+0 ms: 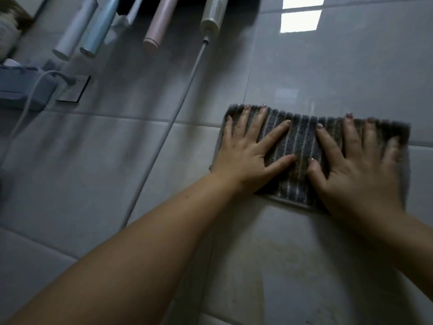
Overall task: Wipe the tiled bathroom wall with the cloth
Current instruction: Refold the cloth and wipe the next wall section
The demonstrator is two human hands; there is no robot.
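Both hands lie flat, fingers spread open: left hand (246,151) and right hand (353,165) press the striped grey cloth (302,146) against the tiled wall (328,66).

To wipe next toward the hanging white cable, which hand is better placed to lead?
Probably the left hand: it presses the grey striped cloth at the end nearer the white cable.

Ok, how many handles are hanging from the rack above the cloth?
5: white, light blue, thin white, pink and a perforated white one with a cord. More may hang beyond the frame.
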